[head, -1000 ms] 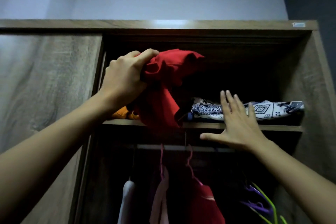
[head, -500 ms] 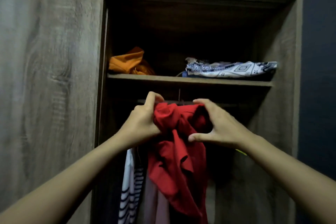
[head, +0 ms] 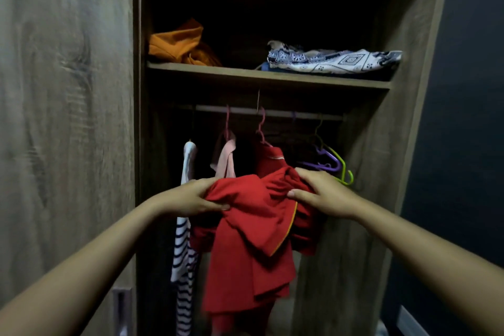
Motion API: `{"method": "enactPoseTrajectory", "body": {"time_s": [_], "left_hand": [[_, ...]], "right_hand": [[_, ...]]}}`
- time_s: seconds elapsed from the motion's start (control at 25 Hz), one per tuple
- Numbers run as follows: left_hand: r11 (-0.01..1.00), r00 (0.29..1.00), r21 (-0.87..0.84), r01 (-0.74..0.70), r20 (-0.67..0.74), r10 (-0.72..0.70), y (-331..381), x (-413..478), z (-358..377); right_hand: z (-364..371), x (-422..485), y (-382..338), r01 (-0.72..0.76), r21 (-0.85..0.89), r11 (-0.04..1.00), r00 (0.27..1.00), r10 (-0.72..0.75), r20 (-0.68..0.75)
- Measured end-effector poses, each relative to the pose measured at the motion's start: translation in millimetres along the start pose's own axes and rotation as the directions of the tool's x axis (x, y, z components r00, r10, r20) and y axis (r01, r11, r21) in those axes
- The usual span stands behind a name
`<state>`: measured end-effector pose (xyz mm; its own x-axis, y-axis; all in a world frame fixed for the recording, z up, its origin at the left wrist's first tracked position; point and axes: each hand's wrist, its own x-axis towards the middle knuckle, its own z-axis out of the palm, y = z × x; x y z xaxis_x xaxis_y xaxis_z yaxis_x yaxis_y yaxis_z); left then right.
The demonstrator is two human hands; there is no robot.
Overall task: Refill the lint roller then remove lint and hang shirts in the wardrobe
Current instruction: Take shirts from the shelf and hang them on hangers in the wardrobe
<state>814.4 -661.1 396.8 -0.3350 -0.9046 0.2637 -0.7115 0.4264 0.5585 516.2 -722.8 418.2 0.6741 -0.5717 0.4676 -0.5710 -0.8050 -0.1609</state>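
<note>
The left hand [head: 192, 198] pinches the left edge of the red shirt [head: 253, 226], held bunched before the open wardrobe [head: 403, 106]; the right hand [head: 324, 194] grips its right fold. Best shake it flat, find the collar, then take a spare hanger [head: 331, 162] at far right, apparently empty.

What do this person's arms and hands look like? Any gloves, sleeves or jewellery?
Both arms are bare from the bottom edge of the picture up to the hands, with no sleeve in sight. The left hand and the right hand wear no gloves, and no watch, bracelet or ring shows on the wrists or fingers. The light is dim, so finer marks cannot be told.
</note>
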Motion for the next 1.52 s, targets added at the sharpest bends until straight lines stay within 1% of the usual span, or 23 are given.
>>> {"method": "enactPoseTrajectory", "body": {"time_s": [0.04,0.08,0.16,0.2,0.28,0.36,0.4,0.52,0.64,0.76,0.8,0.84,0.88,0.92,0.96,1.04,1.08,1.2,1.28,1.32,1.4,1.44,1.52], "left_hand": [[0.992,1.0,0.126,-0.002,0.001,0.002,-4,-2,4],[0.981,1.0,0.192,0.012,-0.029,-0.006,-5,-4,7],[0.987,0.994,0.162,0.011,-0.112,0.007,-2,-7,8],[0.997,0.993,0.079,-0.003,-0.114,0.012,0,-10,6],[0.983,0.998,-0.183,-0.004,-0.065,-0.008,7,-17,1],[0.899,0.999,-0.437,0.032,-0.012,-0.041,14,-24,-5],[0.853,0.998,-0.521,0.032,-0.022,-0.051,14,-27,-7],[0.731,0.983,-0.681,-0.045,-0.162,-0.091,22,-28,-6],[0.647,0.922,-0.741,-0.183,-0.357,-0.149,35,-25,3],[0.652,0.877,-0.704,-0.281,-0.465,-0.125,42,-26,8],[0.672,0.881,-0.679,-0.295,-0.466,-0.083,42,-27,8],[0.729,0.887,-0.616,-0.297,-0.461,-0.027,41,-29,8],[0.813,0.888,-0.504,-0.293,-0.458,0.036,37,-30,7],[0.898,0.882,-0.341,-0.279,-0.461,0.098,33,-32,6],[0.949,0.869,-0.172,-0.266,-0.469,0.159,30,-31,5],[0.957,0.846,0.14,-0.254,-0.448,0.29,28,-30,2],[0.941,0.846,0.234,-0.245,-0.422,0.325,30,-31,-1],[0.938,0.883,0.266,-0.224,-0.353,0.311,40,-36,-14],[0.945,0.872,0.252,-0.21,-0.388,0.297,48,-34,-17],[0.954,0.846,0.187,-0.236,-0.444,0.296,55,-32,-15],[0.94,0.758,0.0,-0.34,-0.592,0.274,73,-24,-9],[0.935,0.717,-0.027,-0.355,-0.65,0.253,82,-19,-6],[0.954,0.665,0.079,-0.289,-0.7,0.259,98,-8,-2]], "right_hand": [[-1,-6,4,-0.006,0.013,1.0,1.0,0.006,0.012],[-2,-13,8,-0.01,0.035,0.999,1.0,0.009,0.029],[-6,-24,11,-0.009,0.074,0.997,0.999,0.006,0.047],[-9,-27,13,-0.003,0.078,0.997,0.999,0.0,0.04],[-15,-32,17,0.002,0.066,0.998,0.999,-0.005,0.038],[-22,-35,20,-0.01,0.038,0.999,0.999,0.009,0.043],[-25,-36,22,-0.015,0.034,0.999,0.999,0.014,0.039],[-29,-39,24,-0.025,0.019,1.0,0.999,0.024,0.033],[-30,-36,21,0.007,0.007,1.0,1.0,-0.007,0.018],[-29,-32,16,0.027,-0.005,1.0,1.0,-0.027,0.014],[-28,-30,16,0.027,0.001,1.0,1.0,-0.027,0.012],[-27,-28,15,0.028,0.0,1.0,1.0,-0.028,0.01],[-26,-26,13,0.035,-0.008,0.999,0.999,-0.035,0.008],[-26,-25,11,0.044,-0.018,0.999,0.999,-0.044,0.007],[-25,-23,11,0.053,-0.021,0.998,0.999,-0.053,0.006],[-24,-21,10,0.063,-0.019,0.998,0.998,-0.063,0.011],[-23,-20,10,0.068,-0.018,0.998,0.998,-0.068,0.013],[-20,-21,9,0.08,-0.008,0.997,0.997,-0.08,0.019],[-15,-22,7,0.071,0.027,0.997,0.997,-0.072,0.036],[-13,-21,6,0.056,0.044,0.997,0.996,-0.059,0.066],[-11,-21,5,0.0,0.031,1.0,0.988,-0.005,0.155],[-11,-20,5,-0.041,0.024,0.999,0.98,0.035,0.195],[-15,-20,3,-0.124,0.06,0.99,0.969,0.108,0.22]]}}
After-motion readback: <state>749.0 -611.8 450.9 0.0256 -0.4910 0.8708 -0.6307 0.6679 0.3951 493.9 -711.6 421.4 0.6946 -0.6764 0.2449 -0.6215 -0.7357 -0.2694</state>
